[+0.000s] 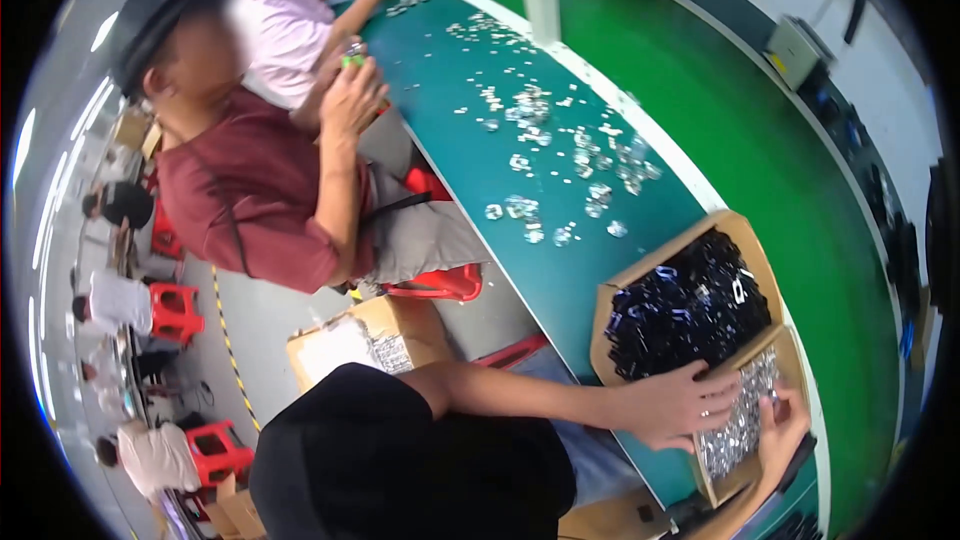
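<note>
My left hand (675, 407) reaches over the near corner of two adjoining cardboard boxes, fingers apart and slightly bent, with nothing visibly held. Below its fingers, a narrow cardboard box (708, 485) is filled with small shiny silver pieces (732, 432). My right hand (783, 432) is at the right side of that box, thumb and fingers closed together in a pinch. What sits between them is too small to make out. Just beyond, a larger cardboard box (601, 332) holds a heap of glossy black parts (690, 305).
Transparent round pieces (530, 105) and small pale bits are scattered over the green table (450, 130). On the left, a co-worker in a dark red shirt (250, 185) holds a small transparent and green item (352, 58). An open carton (425, 325) stands beside the table, near red stools.
</note>
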Demonstrator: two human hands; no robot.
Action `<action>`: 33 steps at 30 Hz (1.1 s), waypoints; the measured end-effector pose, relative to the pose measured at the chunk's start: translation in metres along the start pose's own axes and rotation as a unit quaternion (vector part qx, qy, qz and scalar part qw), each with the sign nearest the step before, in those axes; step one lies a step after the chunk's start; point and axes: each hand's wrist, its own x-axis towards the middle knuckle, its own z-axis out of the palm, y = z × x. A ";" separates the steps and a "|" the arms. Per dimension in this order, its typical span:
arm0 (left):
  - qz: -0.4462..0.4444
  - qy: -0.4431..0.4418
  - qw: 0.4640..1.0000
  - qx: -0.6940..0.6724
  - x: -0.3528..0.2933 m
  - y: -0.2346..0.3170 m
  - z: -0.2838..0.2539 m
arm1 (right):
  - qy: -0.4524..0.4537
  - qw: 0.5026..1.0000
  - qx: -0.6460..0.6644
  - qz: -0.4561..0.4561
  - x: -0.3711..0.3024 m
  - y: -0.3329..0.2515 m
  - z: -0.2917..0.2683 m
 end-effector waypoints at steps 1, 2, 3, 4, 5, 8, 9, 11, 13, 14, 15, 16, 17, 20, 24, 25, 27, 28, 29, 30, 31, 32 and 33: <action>-0.018 0.004 1.000 0.018 -0.003 -0.001 -0.002 | -0.008 1.000 -0.008 -0.016 0.004 -0.006 0.004; -0.016 0.008 1.000 0.013 -0.003 -0.001 -0.001 | -0.089 0.995 -0.035 0.004 0.009 -0.006 -0.007; -0.012 0.011 1.000 0.006 -0.004 -0.002 -0.001 | -0.093 0.995 -0.034 -0.002 0.010 -0.003 -0.003; -0.011 0.012 1.000 0.014 -0.005 -0.003 -0.001 | -0.074 0.997 -0.016 0.026 0.010 0.001 0.003; -0.010 0.013 1.000 0.014 -0.005 -0.003 0.000 | -0.052 0.997 0.001 0.060 0.009 -0.001 0.005; -0.006 0.017 1.000 0.009 -0.003 -0.002 0.001 | 0.015 1.000 -0.004 0.020 0.017 -0.013 0.015; -0.008 0.017 1.000 0.014 -0.003 -0.002 -0.001 | 0.048 0.998 -0.021 -0.034 0.018 -0.017 0.015; -0.006 0.016 1.000 0.014 -0.001 -0.002 -0.001 | -0.041 0.994 -0.072 -0.071 0.023 -0.011 -0.001; -0.013 0.013 1.000 0.019 0.000 -0.002 0.002 | -0.071 0.996 -0.056 0.010 0.028 -0.013 -0.002; -0.014 0.015 0.999 0.024 -0.001 -0.002 0.002 | -0.072 0.996 -0.037 0.024 0.030 -0.012 -0.003; -0.009 0.017 1.000 0.021 -0.001 -0.002 0.002 | -0.067 0.997 -0.042 0.026 0.032 -0.013 -0.006; -0.012 0.014 1.000 0.020 -0.001 -0.002 0.002 | -0.097 0.994 0.001 0.045 0.035 -0.014 -0.009; -0.016 0.010 1.000 0.019 -0.001 -0.002 0.001 | -0.127 0.989 0.045 0.064 0.038 -0.017 -0.011; -0.012 0.008 1.000 0.019 -0.002 -0.002 0.000 | -0.145 0.986 0.030 0.073 0.041 -0.018 -0.009; -0.014 0.008 1.000 0.019 -0.003 -0.002 0.000 | -0.160 0.984 0.008 0.073 0.046 -0.033 -0.009; -0.017 0.005 1.000 0.021 -0.003 -0.003 0.000 | -0.175 0.982 0.003 0.075 0.048 -0.036 -0.010; -0.013 0.010 1.000 0.020 -0.003 -0.002 0.000 | -0.162 0.985 -0.035 0.037 0.047 -0.025 -0.007; -0.010 0.013 1.000 0.021 -0.003 -0.002 0.001 | -0.150 0.988 -0.042 0.006 0.048 -0.020 -0.005; -0.011 0.014 1.000 0.021 -0.003 -0.003 0.001 | -0.139 0.989 -0.048 -0.027 0.049 -0.020 -0.004; -0.010 0.015 1.000 0.023 -0.002 -0.003 0.001 | -0.139 0.989 -0.049 -0.028 0.052 -0.021 -0.005; -0.010 0.015 1.000 0.024 -0.002 -0.003 0.001 | -0.159 0.983 -0.085 -0.023 0.056 -0.023 -0.006; -0.010 0.016 1.000 0.025 -0.002 -0.003 0.001 | -0.179 0.976 -0.121 -0.018 0.060 -0.026 -0.006; -0.011 0.016 1.000 0.024 -0.002 -0.003 0.000 | -0.179 0.976 -0.121 -0.019 0.062 -0.028 -0.006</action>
